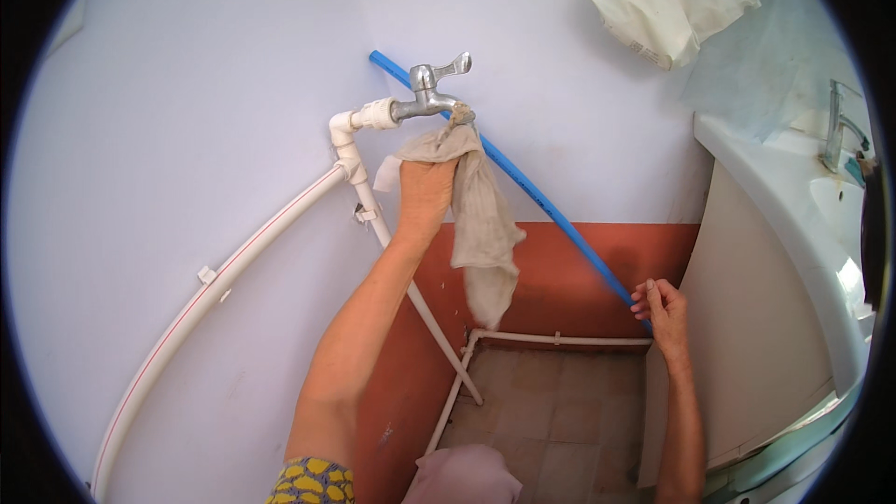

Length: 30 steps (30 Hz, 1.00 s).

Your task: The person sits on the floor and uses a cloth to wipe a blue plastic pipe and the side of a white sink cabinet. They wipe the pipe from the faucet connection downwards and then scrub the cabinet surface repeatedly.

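My left hand [428, 192] is raised and closed on a damp-looking, greyish-beige cloth [483, 217], just below the spout of a metal lever tap [425, 94]. The cloth's top touches the spout area, and its long end hangs down to the right of my wrist. A tan, lumpy bit of material sits at the spout. White plastic pipe fittings [353, 120] join the tap to the pipes on the wall. My right hand [661, 311] is low at the right, fingers loosely curled with nothing seen in them, in front of a blue pipe's lower end.
The blue plastic pipe [539, 199] leans diagonally behind the tap. A white pipe [231, 269] curves along the left wall. At the right stands a white washbasin [763, 154] with its own faucet [834, 129]. A pale bag [665, 7] hangs above. Pipes run low over the tiled floor [539, 399].
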Motion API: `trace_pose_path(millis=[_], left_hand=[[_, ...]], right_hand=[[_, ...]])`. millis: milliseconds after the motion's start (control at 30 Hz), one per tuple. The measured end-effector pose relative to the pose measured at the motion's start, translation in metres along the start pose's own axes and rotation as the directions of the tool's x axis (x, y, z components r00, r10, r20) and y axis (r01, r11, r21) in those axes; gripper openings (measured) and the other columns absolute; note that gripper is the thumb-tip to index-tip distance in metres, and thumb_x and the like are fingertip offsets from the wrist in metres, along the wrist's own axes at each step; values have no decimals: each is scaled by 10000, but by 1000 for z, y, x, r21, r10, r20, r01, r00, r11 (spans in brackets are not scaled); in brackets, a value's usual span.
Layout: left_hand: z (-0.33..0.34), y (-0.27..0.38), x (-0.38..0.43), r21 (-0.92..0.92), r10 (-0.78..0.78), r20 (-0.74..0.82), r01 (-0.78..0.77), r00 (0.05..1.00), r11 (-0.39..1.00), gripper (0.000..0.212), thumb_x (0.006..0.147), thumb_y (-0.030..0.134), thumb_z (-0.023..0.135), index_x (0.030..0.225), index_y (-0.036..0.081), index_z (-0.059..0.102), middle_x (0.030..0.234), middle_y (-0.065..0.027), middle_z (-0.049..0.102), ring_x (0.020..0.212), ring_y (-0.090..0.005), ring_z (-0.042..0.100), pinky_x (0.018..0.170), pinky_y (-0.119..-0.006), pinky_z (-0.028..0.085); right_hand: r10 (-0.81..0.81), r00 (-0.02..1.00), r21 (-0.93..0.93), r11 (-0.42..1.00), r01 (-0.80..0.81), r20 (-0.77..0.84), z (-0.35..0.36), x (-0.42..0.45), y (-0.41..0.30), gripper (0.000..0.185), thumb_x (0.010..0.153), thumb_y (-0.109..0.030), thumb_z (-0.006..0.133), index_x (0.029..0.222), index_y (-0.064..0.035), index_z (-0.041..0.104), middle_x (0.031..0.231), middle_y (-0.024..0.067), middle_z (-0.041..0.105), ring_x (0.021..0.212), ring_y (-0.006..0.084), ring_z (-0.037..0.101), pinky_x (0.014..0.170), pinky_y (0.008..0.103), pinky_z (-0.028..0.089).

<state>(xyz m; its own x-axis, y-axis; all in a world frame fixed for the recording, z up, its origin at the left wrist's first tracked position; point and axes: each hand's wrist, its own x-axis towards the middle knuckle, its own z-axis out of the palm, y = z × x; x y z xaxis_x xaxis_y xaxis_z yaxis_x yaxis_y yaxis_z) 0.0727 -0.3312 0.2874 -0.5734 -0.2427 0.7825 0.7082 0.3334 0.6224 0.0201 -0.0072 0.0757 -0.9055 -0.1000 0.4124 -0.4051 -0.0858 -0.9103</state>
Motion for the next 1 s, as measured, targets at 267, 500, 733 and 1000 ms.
trace_pose_path(millis=[267,500,733,1000], left_hand=[[-14,-10,-17,49,-147,-27,148,989,988,270,973,177,541,1164,-2,604,1008,-42,609,877,-126,555,759,-274,468],[-67,-26,-52,700,328,-31,-214,944,682,300,931,131,536,1180,-34,551,1042,-145,605,978,-269,561,972,-402,388],[-98,-66,-63,841,232,541,-520,809,-150,187,770,-22,547,943,42,579,987,-64,634,1007,-224,593,1144,-493,242],[-99,-119,-153,699,-199,665,-694,720,-174,100,760,35,579,849,53,620,830,-84,615,930,-214,599,1167,-469,234]], right_hand=[[-50,998,1,999,50,-41,-1,2,-12,291,1016,-236,490,911,-2,629,795,45,648,661,85,596,574,230,496],[-23,998,-24,999,21,-61,3,0,-23,303,1017,-247,486,921,3,628,806,44,644,672,88,587,592,234,490],[-18,997,-53,999,14,-76,0,-2,-20,310,1011,-266,498,943,3,637,820,44,644,693,98,596,614,243,493],[-23,997,-134,991,12,-79,0,0,-19,345,993,-309,520,943,6,653,831,56,657,728,117,609,640,254,496]])
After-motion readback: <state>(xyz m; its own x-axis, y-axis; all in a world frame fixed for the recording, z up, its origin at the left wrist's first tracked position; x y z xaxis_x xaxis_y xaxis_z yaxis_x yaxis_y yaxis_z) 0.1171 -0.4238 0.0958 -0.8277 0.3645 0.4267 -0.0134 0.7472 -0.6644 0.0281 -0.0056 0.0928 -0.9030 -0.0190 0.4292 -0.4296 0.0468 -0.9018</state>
